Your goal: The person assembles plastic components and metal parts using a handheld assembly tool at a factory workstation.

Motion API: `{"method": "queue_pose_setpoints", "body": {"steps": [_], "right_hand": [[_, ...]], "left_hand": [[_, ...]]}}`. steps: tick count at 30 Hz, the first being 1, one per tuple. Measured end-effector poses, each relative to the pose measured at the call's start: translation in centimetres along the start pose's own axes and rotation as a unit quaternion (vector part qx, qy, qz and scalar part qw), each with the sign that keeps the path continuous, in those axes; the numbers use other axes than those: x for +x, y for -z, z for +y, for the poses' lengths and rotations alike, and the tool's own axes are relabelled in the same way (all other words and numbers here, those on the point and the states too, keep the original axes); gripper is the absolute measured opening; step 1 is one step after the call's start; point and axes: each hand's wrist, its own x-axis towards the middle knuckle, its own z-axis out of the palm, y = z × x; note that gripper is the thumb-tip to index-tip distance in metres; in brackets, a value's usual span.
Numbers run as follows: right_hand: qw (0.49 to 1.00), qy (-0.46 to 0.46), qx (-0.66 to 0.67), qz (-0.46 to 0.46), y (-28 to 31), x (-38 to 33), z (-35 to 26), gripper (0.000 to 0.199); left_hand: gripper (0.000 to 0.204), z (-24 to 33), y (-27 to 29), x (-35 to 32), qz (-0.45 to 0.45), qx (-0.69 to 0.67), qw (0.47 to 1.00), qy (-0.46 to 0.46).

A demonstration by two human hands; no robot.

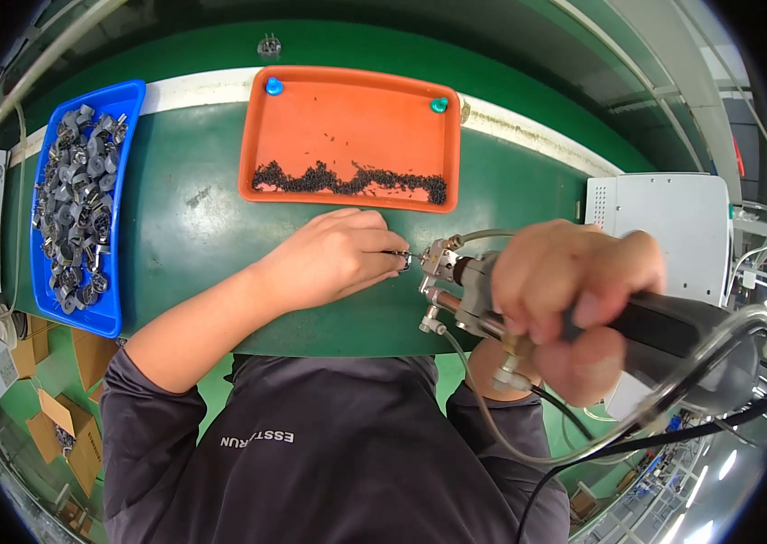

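My right hand (574, 295) is wrapped round a power screwdriver (673, 331) with a dark body, metal fittings and air hoses. Its metal nose (438, 261) points left and meets a small dark part (399, 259). My left hand (336, 257) pinches that part between thumb and fingertips just above the green table, and the fingers hide most of it. Beyond my left hand, an orange tray (356, 113) holds many tiny black screws (320, 179), heaped along its near side. A blue and a green knob stand in its far corners.
At the left a blue tray (134, 118) is filled with grey round parts (84, 199) with metal prongs. A white metal box (660, 213) stands at the right. Hoses and a black cable (655, 442) trail past my right arm. Cardboard boxes (75, 435) sit on the floor at the lower left.
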Motion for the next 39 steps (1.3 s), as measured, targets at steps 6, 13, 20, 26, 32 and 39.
{"method": "queue_pose_setpoints", "body": {"steps": [6, 13, 20, 26, 32, 39], "right_hand": [[0.999, 0.016, 0.026, -0.013, 0.2, -0.7, -0.1, 0.034], [0.993, 0.112, -0.019, -0.024, 2.2, -1.1, -2.9, 0.03], [0.992, 0.121, -0.014, -0.024, 2.1, -1.1, -1.9, 0.033], [0.994, 0.105, 0.022, -0.036, 1.5, -0.8, -0.5, 0.034], [0.992, 0.041, 0.052, -0.109, 1.9, -0.6, -0.4, 0.041], [0.994, 0.051, -0.01, -0.094, 1.5, -0.3, 0.1, 0.033]], "left_hand": [[0.014, 0.5, -0.3, -0.5, 0.01, -0.032, 0.999, 0.008], [0.017, 0.2, -0.2, -0.4, 0.018, -0.026, 0.999, 0.003], [0.017, 0.0, -0.4, -0.4, 0.019, -0.031, 0.999, 0.017], [0.017, 0.1, -0.8, -0.1, 0.019, -0.032, 0.999, 0.013], [0.016, 0.4, -0.9, -0.2, 0.028, -0.028, 0.999, 0.017], [0.017, 0.0, -1.0, 0.0, 0.03, -0.028, 0.999, 0.009]]}}
